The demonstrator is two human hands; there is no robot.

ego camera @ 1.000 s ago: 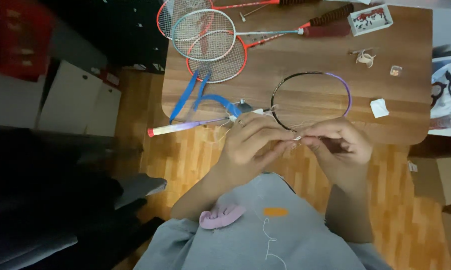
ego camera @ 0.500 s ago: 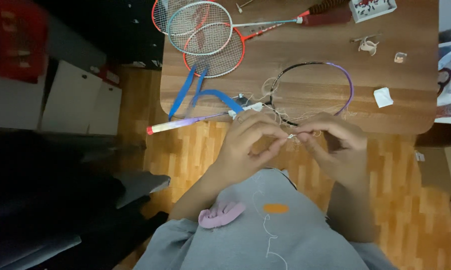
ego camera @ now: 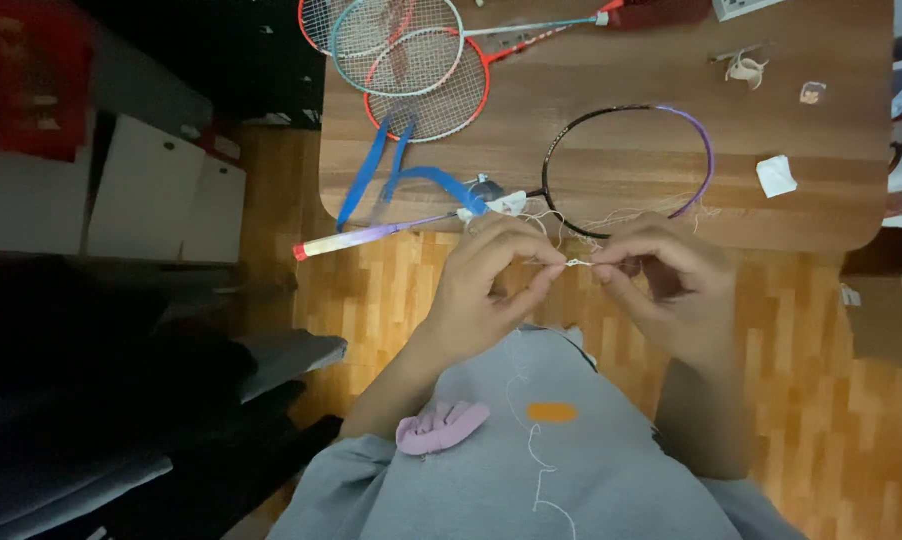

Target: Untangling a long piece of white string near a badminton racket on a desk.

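Note:
An unstrung badminton racket with a black and purple frame (ego camera: 706, 150) lies on the wooden table (ego camera: 611, 90), its handle (ego camera: 356, 238) sticking out past the table's near edge. Thin white string (ego camera: 578, 263) runs from the frame toward me. My left hand (ego camera: 486, 290) and my right hand (ego camera: 661, 285) pinch this string between their fingertips, just in front of the table edge, with a small knot or loop between them. Loose string ends trail over the frame's near side.
Several strung rackets (ego camera: 411, 60) with red and teal frames lie at the table's far left. A blue strap (ego camera: 401, 180) curls beside them. A white paper scrap (ego camera: 776, 175) and small bits lie at the right. White boxes (ego camera: 151, 200) stand left on the wood floor.
My hands have drawn slightly apart, pulling the string straight between the fingertips. The view has shifted, so the table sits higher in the frame.

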